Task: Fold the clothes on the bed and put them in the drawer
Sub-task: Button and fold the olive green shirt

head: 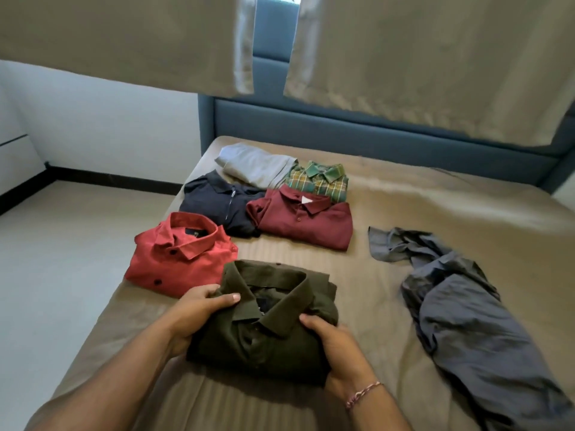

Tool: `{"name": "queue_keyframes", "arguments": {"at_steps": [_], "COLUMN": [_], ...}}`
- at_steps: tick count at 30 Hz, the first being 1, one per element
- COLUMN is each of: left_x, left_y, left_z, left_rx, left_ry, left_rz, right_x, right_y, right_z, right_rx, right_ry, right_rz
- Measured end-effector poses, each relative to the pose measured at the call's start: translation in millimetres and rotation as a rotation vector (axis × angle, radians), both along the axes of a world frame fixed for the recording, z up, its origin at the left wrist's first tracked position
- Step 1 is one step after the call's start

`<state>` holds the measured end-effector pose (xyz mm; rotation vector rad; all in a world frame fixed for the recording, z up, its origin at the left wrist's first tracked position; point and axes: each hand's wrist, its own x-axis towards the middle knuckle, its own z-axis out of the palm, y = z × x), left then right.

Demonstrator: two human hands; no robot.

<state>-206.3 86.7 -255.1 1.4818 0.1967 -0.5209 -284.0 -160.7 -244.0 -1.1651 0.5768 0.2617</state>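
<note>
A folded dark olive shirt lies on the tan bed near its front edge. My left hand grips its left side, thumb on top by the collar. My right hand grips its right side the same way. Behind it lie folded clothes: a red shirt, a navy zip polo, a maroon polo, a green plaid shirt and a grey garment. An unfolded grey-blue shirt sprawls crumpled on the right.
A blue padded headboard closes the far end of the bed. Beige curtains hang across the top of the view. To the left are pale floor and a white wall with a dark skirting board.
</note>
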Motion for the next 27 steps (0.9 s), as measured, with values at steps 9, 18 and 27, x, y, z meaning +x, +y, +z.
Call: {"name": "queue_keyframes", "arguments": {"at_steps": [9,18,27], "left_x": [156.8,326.0,394.8], "left_y": [-183.8,-330.8,-433.2], "left_z": [53.6,55.8,9.2], "left_rx": [-0.033,0.016,0.929], "left_ry": [-0.209,-0.257,-1.130], "left_rz": [0.197,0.114,-0.124], "right_x": [128.2,303.8,394.2], "right_y": [-175.5,-302.1,-383.5], "right_z": [74.2,52.1,-7.2], "right_rx": [0.051,-0.320,-1.571], "right_ry": [-0.304,-0.355,-0.279], "right_rz": [-0.189,-0.395,-0.315]}}
